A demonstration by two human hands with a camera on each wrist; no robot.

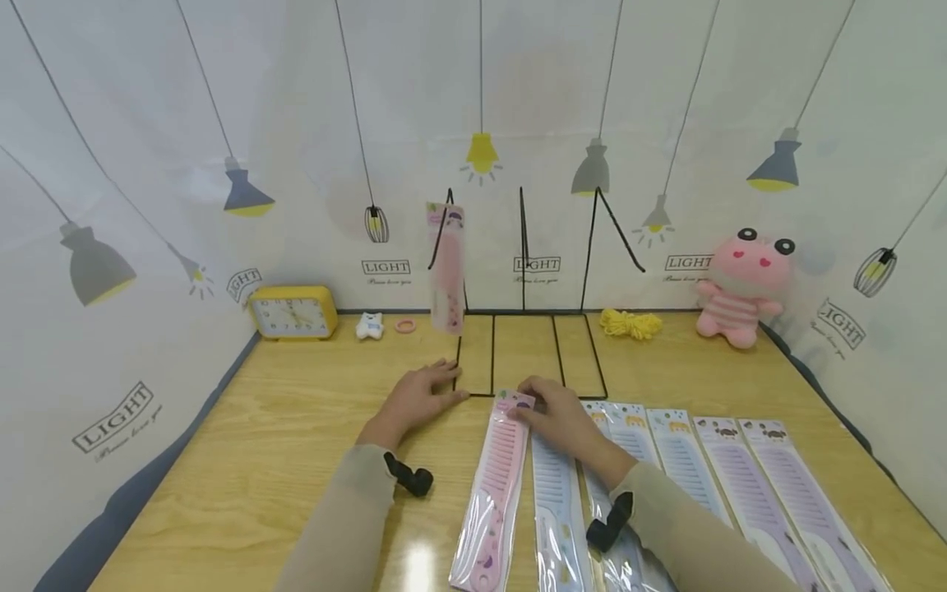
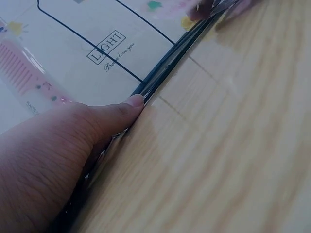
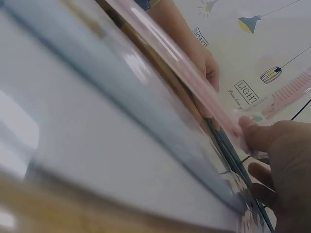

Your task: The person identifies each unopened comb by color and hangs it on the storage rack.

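My right hand (image 1: 560, 417) pinches the top end of a pink packaged comb (image 1: 497, 481) between thumb and fingers. In the right wrist view that comb (image 3: 170, 53) slants up to the thumb. A black wire rack (image 1: 493, 355) with upright hooks stands at the back middle. Another pink packaged comb (image 1: 448, 271) hangs from its left hook. My left hand (image 1: 418, 399) lies at the rack's left front corner, fingers extended. Seen from the left wrist, the thumb (image 2: 114, 116) rests along the black wire; its other fingers are hidden.
Blue packaged combs (image 1: 553, 493) and purple packaged combs (image 1: 802, 493) lie in a row at the right front. Along the back stand a yellow clock (image 1: 293, 312), a small white figure (image 1: 370, 326), a pink ring (image 1: 404, 326), yellow cord (image 1: 630, 324) and a pink plush toy (image 1: 742, 288).
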